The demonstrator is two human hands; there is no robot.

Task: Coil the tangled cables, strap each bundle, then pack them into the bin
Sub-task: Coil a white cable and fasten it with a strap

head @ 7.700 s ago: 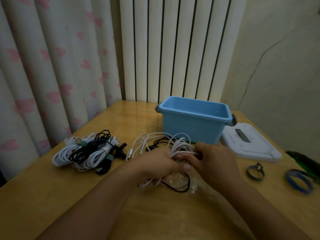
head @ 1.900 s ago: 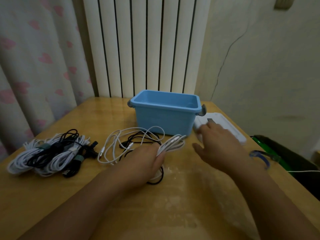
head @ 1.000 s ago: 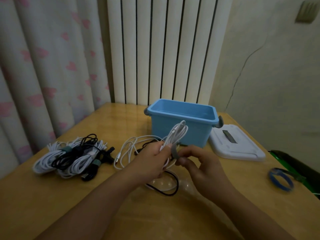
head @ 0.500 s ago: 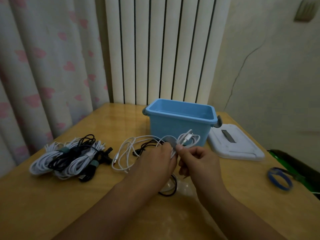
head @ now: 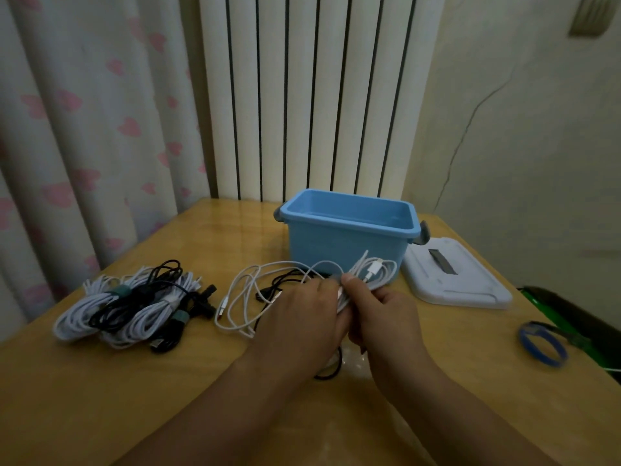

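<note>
Hands closing together since half-second ago: left hand (head: 302, 317) and right hand (head: 383, 314) both gripping white coil (head: 373, 270), just before bin (head: 346, 243); strap (head: 541, 344) lying near table (head: 100, 398) right edge.

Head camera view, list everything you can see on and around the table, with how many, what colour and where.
table: one, yellow wood, underneath everything.
bin: one, blue, far middle, lid off.
lid: one, white, flat on the table right of the bin.
strapped bundles: a pile, white and black, left side; exact count unclear.
loose cables: white and black, tangled in front of the bin.
white coil: one, held in both hands.
blue strap: one, near the right edge.
curtain: white with pink marks, left.
radiator: white, behind the table.
left hand: grips the coil.
right hand: grips the coil.
</note>
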